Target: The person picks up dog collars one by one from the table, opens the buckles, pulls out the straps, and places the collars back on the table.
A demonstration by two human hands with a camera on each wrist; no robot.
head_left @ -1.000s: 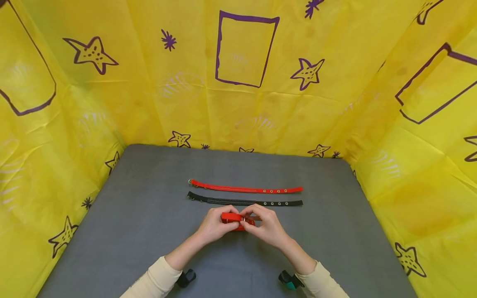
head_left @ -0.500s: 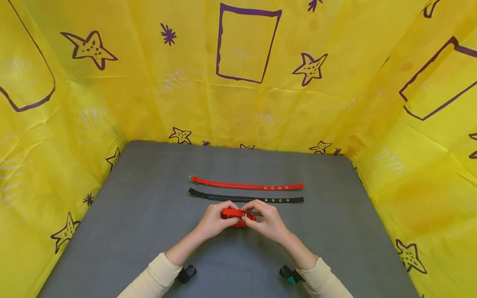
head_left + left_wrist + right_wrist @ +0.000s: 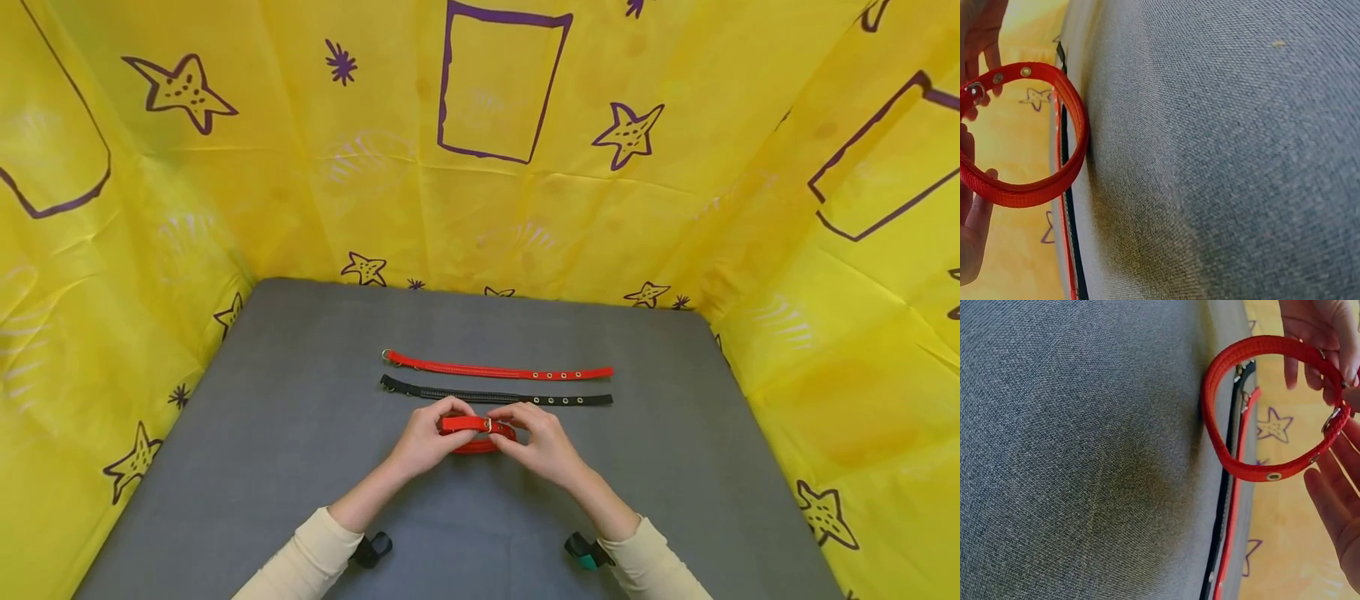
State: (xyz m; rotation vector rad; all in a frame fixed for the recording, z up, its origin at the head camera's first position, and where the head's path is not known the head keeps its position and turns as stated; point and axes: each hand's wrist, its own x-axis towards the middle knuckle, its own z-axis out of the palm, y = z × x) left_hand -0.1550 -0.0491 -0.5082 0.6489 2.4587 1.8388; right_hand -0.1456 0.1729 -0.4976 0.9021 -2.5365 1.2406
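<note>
A red dog collar (image 3: 477, 447), fastened into a loop, is held between both hands just above the grey table. My left hand (image 3: 429, 439) pinches the strap on its left side. On the other side my right hand (image 3: 542, 443) holds the strap by the metal buckle (image 3: 489, 425), with thumb and index finger at it. The left wrist view shows the round loop of the collar (image 3: 1075, 147) and its eyelets. From the right wrist, the collar (image 3: 1213, 403) appears as a ring with the right hand's other fingers (image 3: 1329, 487) stretched behind it.
Beyond the hands, a black collar (image 3: 468, 395) and another red collar (image 3: 465, 369) lie flat and parallel on the grey table (image 3: 315, 333). Yellow fabric walls (image 3: 300, 192) with purple drawings enclose the back and sides. Black wrist devices (image 3: 372, 550) sit under the forearms.
The hands have drawn slightly apart along the collar, and its buckle, earlier partly covered by the fingers, now shows plainly. The head view has shifted slightly.
</note>
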